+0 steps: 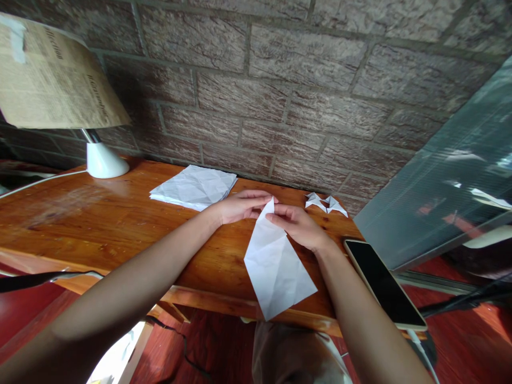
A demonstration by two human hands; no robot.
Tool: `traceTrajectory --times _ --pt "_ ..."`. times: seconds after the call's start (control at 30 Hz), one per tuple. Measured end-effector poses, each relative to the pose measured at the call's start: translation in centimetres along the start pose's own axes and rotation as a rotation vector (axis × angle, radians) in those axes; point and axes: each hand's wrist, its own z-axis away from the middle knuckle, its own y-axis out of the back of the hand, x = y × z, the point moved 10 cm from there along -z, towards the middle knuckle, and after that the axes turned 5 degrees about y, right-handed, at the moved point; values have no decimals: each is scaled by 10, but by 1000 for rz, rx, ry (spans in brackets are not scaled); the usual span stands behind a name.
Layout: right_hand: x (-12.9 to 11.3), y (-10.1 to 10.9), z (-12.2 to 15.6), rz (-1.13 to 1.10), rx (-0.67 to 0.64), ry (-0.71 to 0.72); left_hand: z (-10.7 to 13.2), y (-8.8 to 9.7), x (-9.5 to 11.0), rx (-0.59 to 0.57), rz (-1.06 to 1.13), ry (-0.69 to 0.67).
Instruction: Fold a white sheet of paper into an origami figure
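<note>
A partly folded sheet of white paper (274,266) hangs between my hands over the front of the wooden table, its narrow tip pointing up and away from me. My left hand (244,206) is closed at that tip, fingers bent behind and beside it. With thumb in front and fingers behind, my right hand (296,224) pinches the paper's right edge just below the tip. Crease lines run across the sheet, and its wide lower end reaches past the table's front edge. Some fingertips are hidden behind the paper.
A stack of creased white paper (194,185) lies behind my left forearm. Two small folded paper figures (326,204) sit at the back right. A phone (382,280) with a cable rests at the right edge. A lamp (107,161) stands back left, before a brick wall (256,96).
</note>
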Motion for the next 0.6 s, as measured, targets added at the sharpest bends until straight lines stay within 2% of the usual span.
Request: traceTrajectory --times 0.27,0.47,0.6 --pt "0 11 1 13 134 -23 2 5 9 48 3 -35" --pt "1 7 5 18 119 -71 7 5 15 20 -19 -46" --pt "1 6 4 44 89 -59 12 7 19 9 -143 -10"
